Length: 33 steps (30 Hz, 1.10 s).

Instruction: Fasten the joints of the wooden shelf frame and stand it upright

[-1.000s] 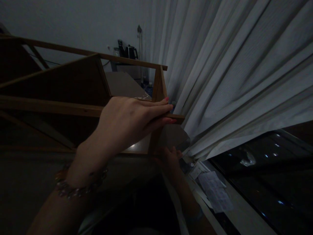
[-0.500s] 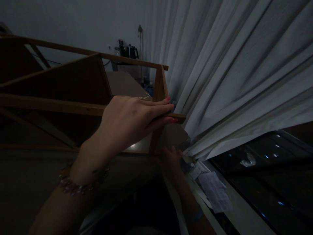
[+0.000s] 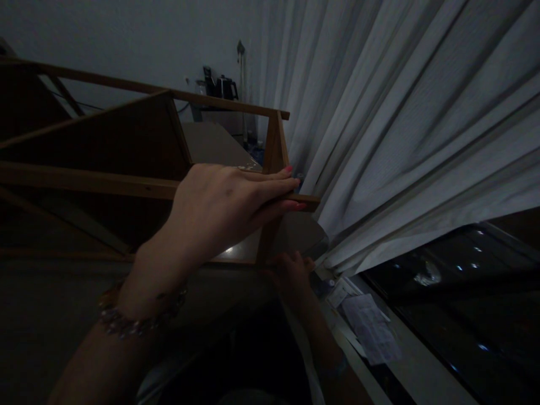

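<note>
1. Gripping the near rail of the wooden shelf frame [image 3: 126, 183] in a dim room, my left hand [image 3: 223, 205] lay flat along it, fingers together and curled over the rail's right end.
2. My right hand [image 3: 293, 275] sat lower, at the foot of the frame's corner post; whether it clasped anything I could not tell in the gloom.
3. Over the last second almost nothing had shifted: both hands kept their places, so the frame was being steadied rather than moved.
4. The frame stood left of the white curtain [image 3: 400, 129], its rails running long from left to right and ending toward the curtain.
5. Papers [image 3: 371, 332] lay on the sill, near right; a kettle [image 3: 225, 88] stood far behind.
</note>
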Tool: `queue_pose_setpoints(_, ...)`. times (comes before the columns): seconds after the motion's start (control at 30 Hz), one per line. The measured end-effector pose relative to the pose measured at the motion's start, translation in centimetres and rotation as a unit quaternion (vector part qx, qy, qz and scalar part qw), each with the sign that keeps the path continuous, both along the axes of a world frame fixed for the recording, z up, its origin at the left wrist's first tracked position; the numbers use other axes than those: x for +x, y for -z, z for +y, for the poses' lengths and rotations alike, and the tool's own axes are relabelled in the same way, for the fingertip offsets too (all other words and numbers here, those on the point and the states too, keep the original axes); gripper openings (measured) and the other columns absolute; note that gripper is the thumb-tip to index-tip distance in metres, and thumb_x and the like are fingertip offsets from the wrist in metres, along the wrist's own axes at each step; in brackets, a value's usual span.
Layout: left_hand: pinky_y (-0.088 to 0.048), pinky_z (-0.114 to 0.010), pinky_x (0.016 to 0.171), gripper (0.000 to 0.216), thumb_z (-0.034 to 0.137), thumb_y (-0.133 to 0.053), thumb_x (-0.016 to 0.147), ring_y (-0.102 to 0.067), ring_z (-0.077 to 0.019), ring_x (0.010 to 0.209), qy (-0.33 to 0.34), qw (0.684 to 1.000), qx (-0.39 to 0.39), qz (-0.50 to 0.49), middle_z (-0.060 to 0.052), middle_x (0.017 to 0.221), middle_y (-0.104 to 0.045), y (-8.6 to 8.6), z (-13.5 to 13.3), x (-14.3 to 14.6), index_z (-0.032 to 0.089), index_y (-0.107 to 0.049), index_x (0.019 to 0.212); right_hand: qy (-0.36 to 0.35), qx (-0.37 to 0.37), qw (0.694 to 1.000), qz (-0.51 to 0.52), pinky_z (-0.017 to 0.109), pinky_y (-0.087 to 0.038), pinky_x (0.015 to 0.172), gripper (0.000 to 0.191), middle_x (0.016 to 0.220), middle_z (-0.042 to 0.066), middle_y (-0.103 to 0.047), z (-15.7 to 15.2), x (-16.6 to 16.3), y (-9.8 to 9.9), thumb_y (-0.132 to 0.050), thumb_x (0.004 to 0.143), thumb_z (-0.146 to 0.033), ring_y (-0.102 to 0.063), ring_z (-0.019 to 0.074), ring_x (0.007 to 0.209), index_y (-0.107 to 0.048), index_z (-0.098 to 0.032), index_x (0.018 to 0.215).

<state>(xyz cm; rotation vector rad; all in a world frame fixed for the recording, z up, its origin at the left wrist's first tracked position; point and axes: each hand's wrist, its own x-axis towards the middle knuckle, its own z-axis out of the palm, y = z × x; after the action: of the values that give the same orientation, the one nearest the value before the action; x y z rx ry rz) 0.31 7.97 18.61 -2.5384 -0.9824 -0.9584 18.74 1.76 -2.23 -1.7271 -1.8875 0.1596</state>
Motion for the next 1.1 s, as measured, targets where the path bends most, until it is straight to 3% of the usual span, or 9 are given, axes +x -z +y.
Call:
queue_pose_setpoints(0.4,-0.053,-0.031,0.062,0.029,0.051,-0.058,0.095,-0.076,-0.0221,0.087,-0.001,1.0,-0.01,-0.004,0.003,0.113,-0.077,0.0,0.0,0.0,0.042,-0.07,0.119,-0.02,-0.04,0.998,0.041,0.038,-0.028,0.089,0.019,0.096,0.001,-0.072,0.0,0.1,-0.2,-0.071,0.09,-0.044,-0.058,0.0243,0.101,-0.066,-0.028,0.098)
queue_pose_setpoints(0.57,-0.052,-0.03,0.061,0.029,0.051,-0.056,0.096,-0.076,-0.0209,0.09,-0.003,1.0,0.001,0.003,0.004,0.114,-0.077,-0.1,-0.1,0.0,0.042,-0.069,0.12,-0.023,-0.024,0.999,0.021,0.037,-0.027,0.087,0.025,0.103,-0.001,-0.074,0.0,0.2,0.1,-0.076,0.086,-0.042,-0.059,0.0244,0.102,-0.066,-0.029,0.104)
queue_pose_setpoints(0.7,-0.051,-0.03,0.061,0.029,0.049,-0.057,0.096,-0.076,-0.0209,0.091,0.003,1.0,0.001,0.006,0.004,0.118,-0.075,-0.1,-0.1,0.0,0.041,-0.07,0.12,-0.017,-0.001,1.0,-0.013,0.039,-0.027,0.088,0.026,0.098,-0.002,-0.076,-0.1,0.3,0.3,-0.077,0.086,-0.043,-0.059,0.0257,0.099,-0.067,-0.031,0.107)
queue_pose_setpoints(1.0,-0.054,-0.03,0.073,0.034,0.051,-0.048,0.1,-0.075,-0.019,0.086,0.01,1.0,-0.01,0.009,0.006,0.115,-0.076,-0.2,-0.2,-0.2,0.039,-0.068,0.125,-0.03,0.017,0.999,0.019,0.037,-0.031,0.085,0.023,0.087,-0.001,-0.074,0.0,0.3,0.9,-0.084,0.079,-0.032,-0.061,0.0239,0.093,-0.069,-0.028,0.096)
queue_pose_setpoints(1.1,-0.055,-0.029,0.077,0.037,0.053,-0.047,0.1,-0.074,-0.0181,0.087,0.019,0.998,-0.053,-0.005,0.008,0.113,-0.077,0.0,-0.4,-0.7,0.037,-0.067,0.127,-0.041,0.005,0.999,0.034,0.037,-0.033,0.086,0.022,0.088,-0.001,-0.073,0.0,0.3,1.4,-0.083,0.079,-0.032,-0.061,0.0228,0.093,-0.068,-0.028,0.096)
